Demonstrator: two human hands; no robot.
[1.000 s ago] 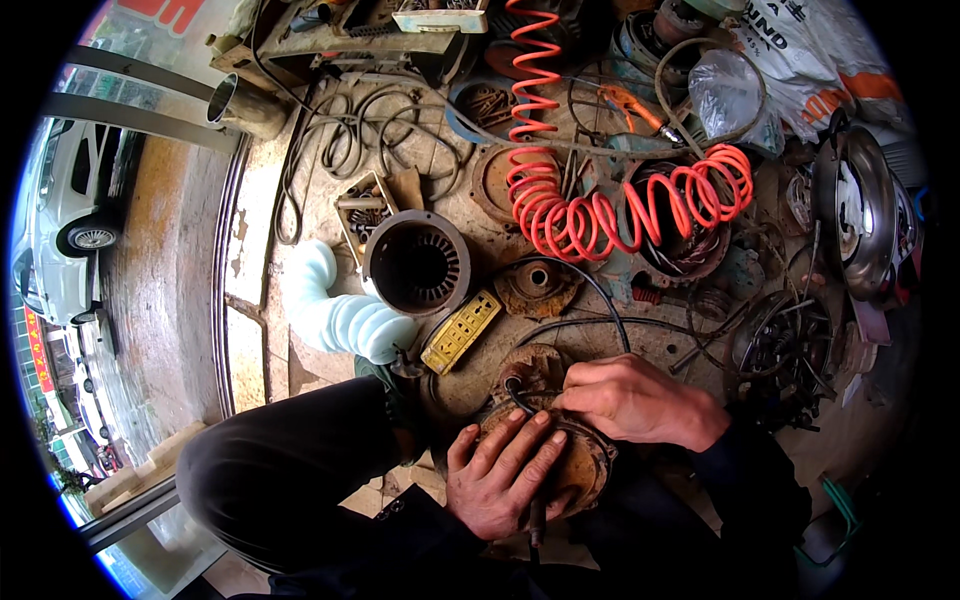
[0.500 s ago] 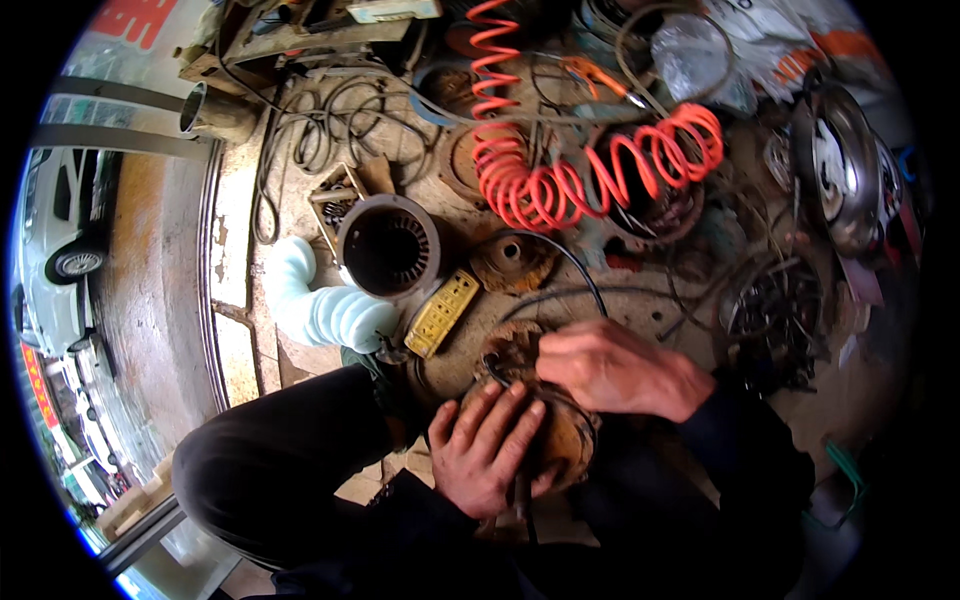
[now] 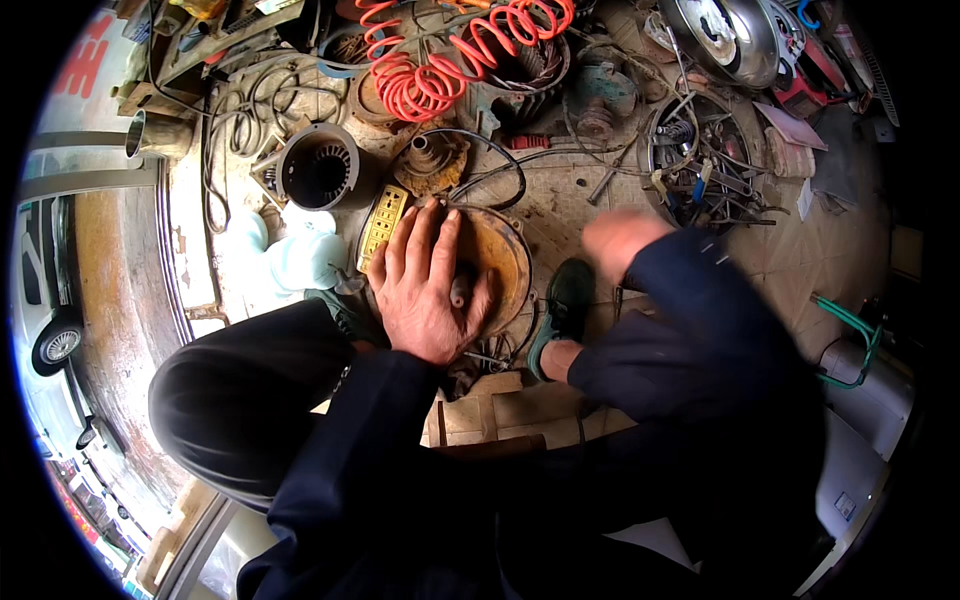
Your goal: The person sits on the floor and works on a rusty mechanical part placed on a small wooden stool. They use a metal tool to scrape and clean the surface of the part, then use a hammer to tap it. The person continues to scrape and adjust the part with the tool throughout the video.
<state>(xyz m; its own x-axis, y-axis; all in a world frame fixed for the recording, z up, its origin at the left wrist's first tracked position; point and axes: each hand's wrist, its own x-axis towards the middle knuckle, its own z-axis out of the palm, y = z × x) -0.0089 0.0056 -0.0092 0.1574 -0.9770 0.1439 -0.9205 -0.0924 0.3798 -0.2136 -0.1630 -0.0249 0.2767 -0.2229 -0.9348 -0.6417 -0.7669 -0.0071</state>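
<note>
Grimy tiled floor (image 3: pixel 560 222) is spreading under scattered metal parts. Left hand (image 3: pixel 425 285) is lying unclenched, 4 fingers splaying over rusty, round metal cover (image 3: pixel 508 258) between yellow power strip (image 3: pixel 381 228) and green shoe (image 3: pixel 571 290). Right hand (image 3: pixel 622 242) is hovering, blurring, apart from cover; cannot tell whether grasping. Cylindrical, slotted stator housing (image 3: pixel 364 165) is standing beyond.

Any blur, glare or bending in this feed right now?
Head view: right hand blurred, left hand on the rusty cover much clearer; head view: pale hose partly washed out; head view: car bent near the rim.
</note>
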